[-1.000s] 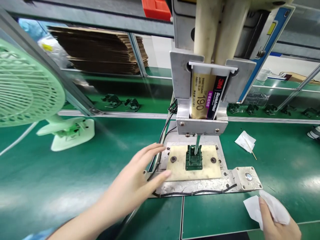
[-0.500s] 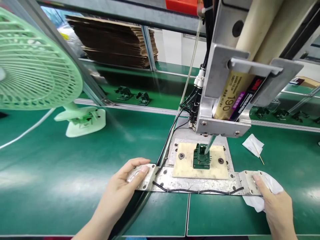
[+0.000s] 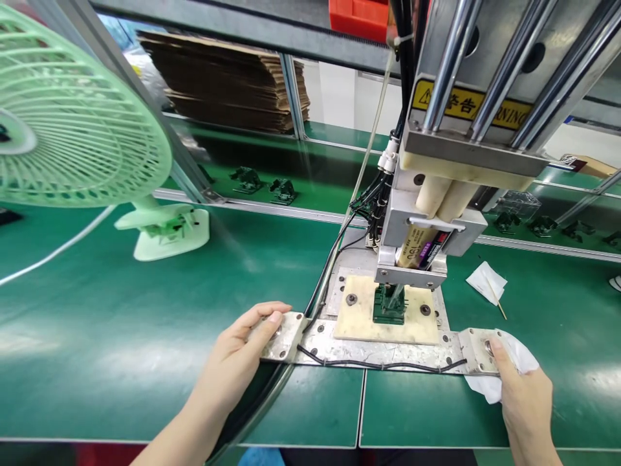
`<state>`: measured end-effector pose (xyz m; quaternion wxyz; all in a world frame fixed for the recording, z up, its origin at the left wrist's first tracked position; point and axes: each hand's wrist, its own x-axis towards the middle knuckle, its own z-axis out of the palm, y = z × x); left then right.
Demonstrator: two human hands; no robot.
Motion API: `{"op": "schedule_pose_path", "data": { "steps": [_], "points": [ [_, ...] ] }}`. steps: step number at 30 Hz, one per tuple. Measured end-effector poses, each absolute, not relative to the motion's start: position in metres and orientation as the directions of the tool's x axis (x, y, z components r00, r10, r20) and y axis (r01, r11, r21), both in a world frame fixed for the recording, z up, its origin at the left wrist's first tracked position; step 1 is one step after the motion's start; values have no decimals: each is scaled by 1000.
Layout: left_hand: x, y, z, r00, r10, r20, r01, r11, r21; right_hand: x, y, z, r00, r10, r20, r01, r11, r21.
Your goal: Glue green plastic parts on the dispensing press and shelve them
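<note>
My left hand [image 3: 237, 356] rests on the left metal button block [image 3: 286, 336] of a fixture plate [image 3: 378, 355], thumb pressed on its button, fingers loosely curled. My right hand [image 3: 524, 391] grips a crumpled white cloth [image 3: 514, 362] and presses its thumb on the right button block [image 3: 480, 349]. Between them a dark green part [image 3: 388, 309] sits in a cream jig [image 3: 385, 318]. The glue cartridge holder [image 3: 424, 249] of the dispensing machine has come down onto the part.
A green desk fan [image 3: 72, 123] stands at the left on the green mat [image 3: 121, 323]. A white wipe with a stick [image 3: 488, 283] lies right of the machine. Several dark parts [image 3: 264, 184] ride the conveyor behind. Stacked cardboard [image 3: 228, 77] sits at the back.
My left hand moved from beside the jig onto the left button block, and my right hand came up with the cloth onto the right one. The cartridge holder has descended to the part.
</note>
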<state>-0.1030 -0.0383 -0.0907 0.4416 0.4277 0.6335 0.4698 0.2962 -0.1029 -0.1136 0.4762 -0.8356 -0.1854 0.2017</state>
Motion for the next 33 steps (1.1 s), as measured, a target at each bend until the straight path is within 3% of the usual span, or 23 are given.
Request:
{"op": "schedule_pose_path", "data": {
  "steps": [14, 33],
  "points": [
    [-104, -37, -92, -250, 961, -121, 224, 179, 958, 294, -103, -111, 856, 484, -180, 75, -461, -884],
    [-103, -38, -91, -256, 955, -152, 207, 208, 956, 293, -104, -108, 860, 480, -173, 90, -476, -875]
  ]
}}
